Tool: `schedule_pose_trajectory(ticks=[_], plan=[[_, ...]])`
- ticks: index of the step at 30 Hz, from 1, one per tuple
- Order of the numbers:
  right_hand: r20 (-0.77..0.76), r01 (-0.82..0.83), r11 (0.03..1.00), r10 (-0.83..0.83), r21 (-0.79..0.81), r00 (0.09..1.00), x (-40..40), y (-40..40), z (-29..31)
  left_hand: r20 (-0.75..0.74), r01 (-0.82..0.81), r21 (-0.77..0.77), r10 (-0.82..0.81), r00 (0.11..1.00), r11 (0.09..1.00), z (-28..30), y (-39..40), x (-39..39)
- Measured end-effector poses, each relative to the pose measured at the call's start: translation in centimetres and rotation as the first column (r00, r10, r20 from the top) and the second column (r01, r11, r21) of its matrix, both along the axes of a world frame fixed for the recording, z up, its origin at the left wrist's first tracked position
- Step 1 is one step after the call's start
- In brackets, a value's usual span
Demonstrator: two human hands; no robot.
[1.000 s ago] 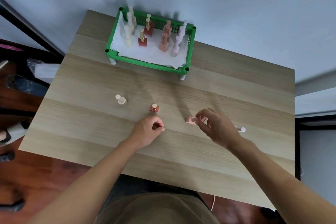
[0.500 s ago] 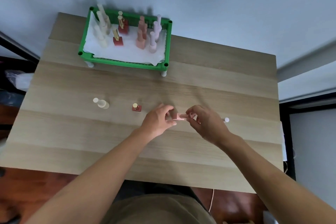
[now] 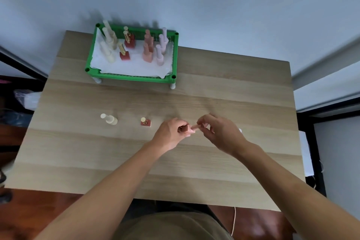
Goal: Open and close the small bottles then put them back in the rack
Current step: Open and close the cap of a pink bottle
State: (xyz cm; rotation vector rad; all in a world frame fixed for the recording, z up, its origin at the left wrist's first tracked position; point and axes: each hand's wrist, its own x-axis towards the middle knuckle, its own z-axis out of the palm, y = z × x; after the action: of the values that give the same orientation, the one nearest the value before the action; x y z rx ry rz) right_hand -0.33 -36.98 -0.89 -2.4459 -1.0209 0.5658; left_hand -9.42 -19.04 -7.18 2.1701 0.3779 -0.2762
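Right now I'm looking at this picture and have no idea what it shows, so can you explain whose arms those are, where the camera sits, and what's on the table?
There is no machine here. The arms belong to a person wearing a wide-angle camera on the head, so the single view looks forward and down at their own hands.

The left hand and right hand hold one small pink bottle between them, just above the wooden table. The right fingers are on its cap end; whether it is being twisted, I cannot tell.

On the table stand a cream bottle and a red bottle with a gold cap. At the far edge sits a green rack lined with white paper, holding more cream, red, pink and lilac bottles.
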Motion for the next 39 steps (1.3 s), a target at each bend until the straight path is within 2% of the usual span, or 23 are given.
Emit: schedule_pose_trajectory(ticks=[4,10,18,30,39], plan=[[0.015,-0.076,0.997,0.076,-0.006,0.997,0.5,0.3,1.6,-0.013,-0.021,-0.018,0.021,1.000,1.000,1.3,0.7,-0.4],[0.080,-0.108,0.994,0.107,0.018,0.991,0.9,1.2,3.5,0.021,-0.028,0.003,0.028,0.999,1.000,3.2,1.8,-0.9],[0.085,-0.055,0.996,0.049,0.069,0.995,0.5,2.2,6.0,0.069,-0.002,-0.024,0.003,0.998,1.000,4.9,2.7,-0.8],[0.133,-0.004,1.000,0.001,0.025,0.991,-1.6,3.9,8.7,0.154,0.100,-0.102,-0.084,0.984,0.990,7.4,5.0,-1.3],[0.132,0.091,0.988,-0.075,-0.121,0.988,-2.2,5.5,10.1,0.192,0.134,-0.114,-0.111,0.975,0.984,8.3,6.8,-1.8]])
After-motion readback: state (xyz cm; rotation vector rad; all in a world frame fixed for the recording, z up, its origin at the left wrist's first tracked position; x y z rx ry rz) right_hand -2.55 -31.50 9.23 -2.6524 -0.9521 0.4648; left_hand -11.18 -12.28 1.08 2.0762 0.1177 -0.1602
